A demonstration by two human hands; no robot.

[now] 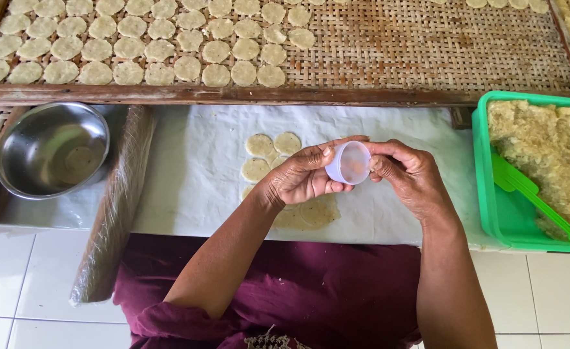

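Both hands' fingers (pixel 327 155) around small cup (pixel 349 163), green tub (pixel 491 213) of dough

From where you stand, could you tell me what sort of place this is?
Probably a small home workshop making crackers: cut dough rounds drying on a woven bamboo tray, and a green tub of mixture.

Left hand (pixel 301 178) and right hand (pixel 409 174) hold a small round plastic cup (pixel 349 163) between fingers (pixel 327 152). 4 dough discs (pixel 272 155) lie on white sheet (pixel 194 168). Steel bowl (pixel 52 148) left, green tub (pixel 491 213) right, woven tray (pixel 427 45) beyond.
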